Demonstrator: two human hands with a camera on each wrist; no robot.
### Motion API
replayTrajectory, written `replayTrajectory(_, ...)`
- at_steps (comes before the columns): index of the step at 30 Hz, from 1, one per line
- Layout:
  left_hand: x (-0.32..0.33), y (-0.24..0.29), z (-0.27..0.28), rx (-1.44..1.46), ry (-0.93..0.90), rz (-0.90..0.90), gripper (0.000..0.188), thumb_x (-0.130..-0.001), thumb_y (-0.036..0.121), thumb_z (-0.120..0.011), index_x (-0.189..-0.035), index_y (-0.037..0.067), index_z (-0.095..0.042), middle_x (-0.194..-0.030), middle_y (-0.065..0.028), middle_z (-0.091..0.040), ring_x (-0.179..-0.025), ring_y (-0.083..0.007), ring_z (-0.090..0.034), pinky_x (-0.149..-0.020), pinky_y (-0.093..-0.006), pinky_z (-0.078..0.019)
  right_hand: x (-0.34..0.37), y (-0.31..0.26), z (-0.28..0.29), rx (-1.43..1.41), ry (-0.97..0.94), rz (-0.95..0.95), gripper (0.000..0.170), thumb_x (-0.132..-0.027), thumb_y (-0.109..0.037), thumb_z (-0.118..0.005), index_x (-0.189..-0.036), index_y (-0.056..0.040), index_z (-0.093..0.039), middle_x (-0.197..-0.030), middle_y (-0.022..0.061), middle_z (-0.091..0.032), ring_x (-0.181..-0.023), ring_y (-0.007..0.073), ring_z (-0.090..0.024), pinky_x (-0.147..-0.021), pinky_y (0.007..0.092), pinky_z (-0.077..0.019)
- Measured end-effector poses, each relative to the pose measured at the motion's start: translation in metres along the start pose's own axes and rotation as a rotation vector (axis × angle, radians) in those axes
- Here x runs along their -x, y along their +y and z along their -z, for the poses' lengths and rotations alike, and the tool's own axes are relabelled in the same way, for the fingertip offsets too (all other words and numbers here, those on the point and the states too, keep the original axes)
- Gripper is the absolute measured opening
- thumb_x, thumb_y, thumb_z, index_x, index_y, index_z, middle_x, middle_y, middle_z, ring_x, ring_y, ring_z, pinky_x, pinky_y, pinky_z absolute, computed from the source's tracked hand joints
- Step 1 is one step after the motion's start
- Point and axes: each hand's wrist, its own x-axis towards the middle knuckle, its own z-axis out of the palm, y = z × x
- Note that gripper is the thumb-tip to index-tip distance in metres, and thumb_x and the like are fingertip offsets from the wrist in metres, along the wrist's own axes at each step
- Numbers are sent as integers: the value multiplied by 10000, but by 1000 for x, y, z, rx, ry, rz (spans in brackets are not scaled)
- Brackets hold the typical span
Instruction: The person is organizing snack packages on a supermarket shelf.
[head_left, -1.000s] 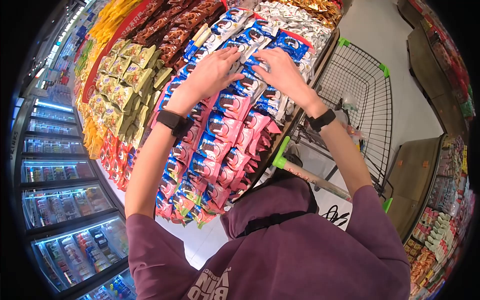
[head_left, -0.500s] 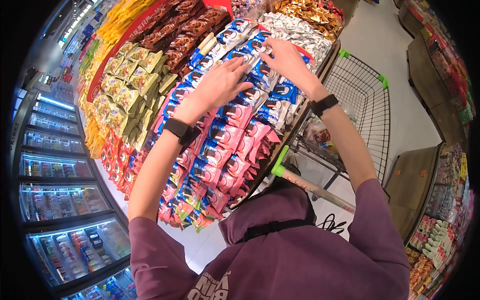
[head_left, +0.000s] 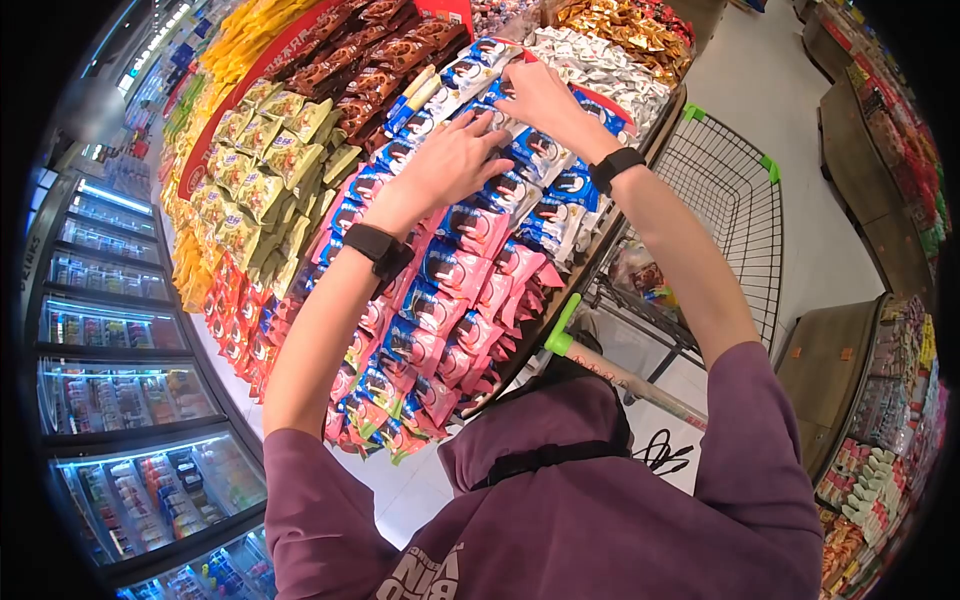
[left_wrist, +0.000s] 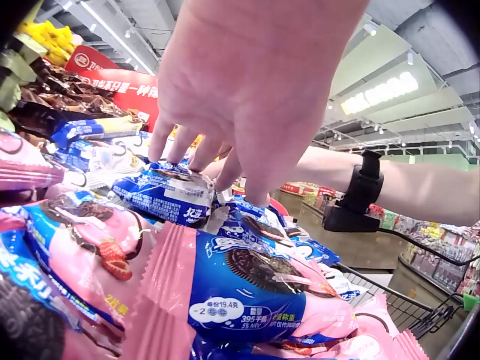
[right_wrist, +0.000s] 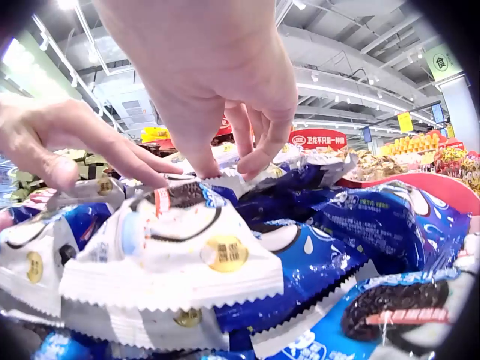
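My left hand (head_left: 450,165) lies over the blue-and-white cookie packets (head_left: 545,155), fingers spread and slightly bent. In the left wrist view its fingertips rest on a blue packet (left_wrist: 169,193) with white print. Farther up the same pile, my right hand (head_left: 545,103) reaches down. The right wrist view shows its thumb and fingers pinching the edge of a cookie packet, mostly hidden behind a white-and-blue packet (right_wrist: 172,244). Pink-and-blue cookie packets (head_left: 455,270) with strawberry prints cover the near slope of the display.
Green snack packets (head_left: 260,165) and brown packets (head_left: 375,85) lie to the left, with white packets (head_left: 615,65) beyond. A shopping cart (head_left: 735,190) with some goods stands right of the display. Drink coolers (head_left: 120,395) line the left, shelves (head_left: 860,400) the right.
My right hand has moved forward, then left, across the cookie packets, and its fingers have closed together. The left hand has shifted slightly right, staying over the pile.
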Motion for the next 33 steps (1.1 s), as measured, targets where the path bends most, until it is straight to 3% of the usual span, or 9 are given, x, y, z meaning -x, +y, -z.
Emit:
replayTrajectory(6,2,-3,-3,40,40,5,392,-945,368,-584,-1187,59,-597,-1260,-240,-561,-1186,-411,-536,-987,-470,-451,11,-3,20,-137,158,-77,369,-810,-317,-725,-979,9,-694,-812,186,-685,-720,309,-675,-672,408,-533)
replayTrajectory(7,3,-3,-5,49,78,-4,374,-937,360,-595,-1167,66,-607,-1228,-214,-577,-1159,-414,-547,-965,-478,-461,14,2,23,-182,252,-16,374,-825,-354,-726,-966,-9,-698,-796,148,-686,-664,240,-643,-645,368,-525)
replayTrajectory(10,4,-2,1,62,12,29,429,-940,359,-602,-1221,35,-597,-1352,-273,-518,-1253,-399,-506,-1031,-446,-436,37,0,45,-165,153,-89,385,-824,-369,-726,-968,-14,-687,-841,128,-688,-650,218,-614,-638,352,-519)
replayTrajectory(11,4,1,5,66,-8,47,430,-939,359,-603,-1220,33,-597,-1354,-269,-519,-1257,-399,-500,-1036,-444,-431,48,-10,55,-202,10,-162,408,-818,-382,-731,-965,-7,-673,-894,114,-684,-711,203,-618,-673,351,-516)
replayTrajectory(12,4,2,5,66,-5,46,430,-938,358,-603,-1219,33,-597,-1355,-269,-518,-1258,-399,-499,-1039,-443,-429,58,-23,64,-197,-51,-141,421,-805,-400,-718,-949,-8,-663,-890,163,-678,-835,317,-646,-781,397,-513)
replayTrajectory(17,3,-1,3,65,11,46,461,-945,373,-591,-1248,26,-582,-1349,-271,-524,-1258,-400,-499,-1056,-447,-413,102,-47,55,-93,-66,-95,374,-788,-304,-751,-1013,-49,-596,-996,133,-631,-982,322,-615,-823,414,-516)
replayTrajectory(24,1,2,0,36,41,40,474,-972,381,-548,-1290,31,-571,-1354,-262,-522,-1267,-398,-490,-1066,-450,-398,97,-47,32,-91,104,13,333,-792,-229,-735,-1008,-21,-590,-980,135,-612,-954,332,-598,-843,422,-503)
replayTrajectory(27,4,3,-2,-28,7,33,460,-980,383,-532,-1294,50,-575,-1388,-241,-495,-1284,-400,-470,-1052,-461,-406,95,-51,34,-92,48,-53,330,-807,-236,-723,-1008,-5,-598,-987,140,-626,-965,336,-598,-857,422,-502)
replayTrajectory(33,7,3,-3,-25,11,42,424,-968,374,-555,-1259,70,-603,-1411,-207,-481,-1283,-385,-468,-1050,-472,-403,59,-33,46,-51,148,19,278,-844,-248,-685,-985,-15,-628,-971,154,-654,-983,328,-605,-866,421,-503)
